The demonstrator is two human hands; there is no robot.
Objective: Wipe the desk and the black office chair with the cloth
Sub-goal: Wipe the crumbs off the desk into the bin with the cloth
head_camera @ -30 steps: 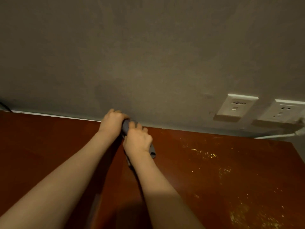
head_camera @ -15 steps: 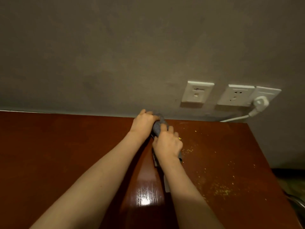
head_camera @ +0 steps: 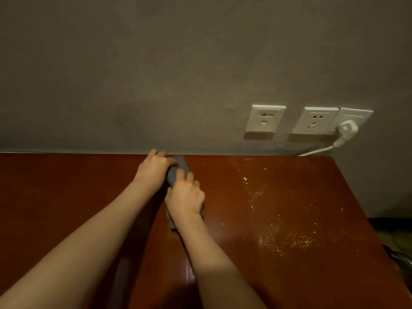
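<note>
A grey cloth (head_camera: 176,170) lies bunched on the reddish-brown desk (head_camera: 66,197), close to the back edge by the wall. My left hand (head_camera: 153,168) grips its far end, fingers curled over it. My right hand (head_camera: 185,197) presses down on the near part of the cloth, fingers bent around it. Most of the cloth is hidden under both hands. Yellow crumbs (head_camera: 285,239) are scattered over the desk to the right of my hands. The black office chair is out of view.
A grey wall (head_camera: 156,74) rises right behind the desk. It carries a data socket (head_camera: 265,119), a power outlet (head_camera: 314,120) and a white plug (head_camera: 346,128) with its cable (head_camera: 316,150) running down behind the desk. The desk's right edge (head_camera: 365,215) drops to a dark floor.
The view has swung to the right, bringing the sockets, plug and desk's right edge into sight. Both hands keep hold of the cloth near the wall, shifted along the desk toward the crumbs.
</note>
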